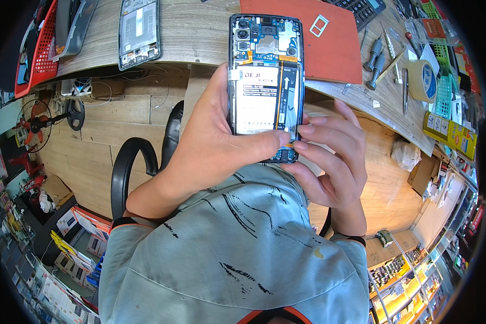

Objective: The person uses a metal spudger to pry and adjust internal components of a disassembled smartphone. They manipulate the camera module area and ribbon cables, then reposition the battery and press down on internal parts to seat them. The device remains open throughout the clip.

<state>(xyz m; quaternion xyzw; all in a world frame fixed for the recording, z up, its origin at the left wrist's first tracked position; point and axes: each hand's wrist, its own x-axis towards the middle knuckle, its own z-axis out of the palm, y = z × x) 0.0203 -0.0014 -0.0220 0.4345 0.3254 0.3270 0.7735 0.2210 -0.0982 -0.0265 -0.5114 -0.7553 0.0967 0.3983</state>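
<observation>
An opened smartphone [256,102] without its back cover is held upright before me, its insides facing up. My left hand [210,135] grips it from the left side, the thumb lying across the lower end of the white-labelled battery [256,108]. A blue circuit board [264,40] with camera modules fills the top of the phone. At its lower right edge is my right hand [337,156], fingers curled and fingertips against the corner by an orange flex cable end. The undersides of the phone and of both grips are hidden.
On the wooden bench lie a second phone frame [139,35], a red mat [335,54] with a card tray [319,25], screwdrivers [377,65], a tape roll [422,81] and a yellow can [449,135]. A black chair armrest [129,167] stands at left, near a fan [36,125].
</observation>
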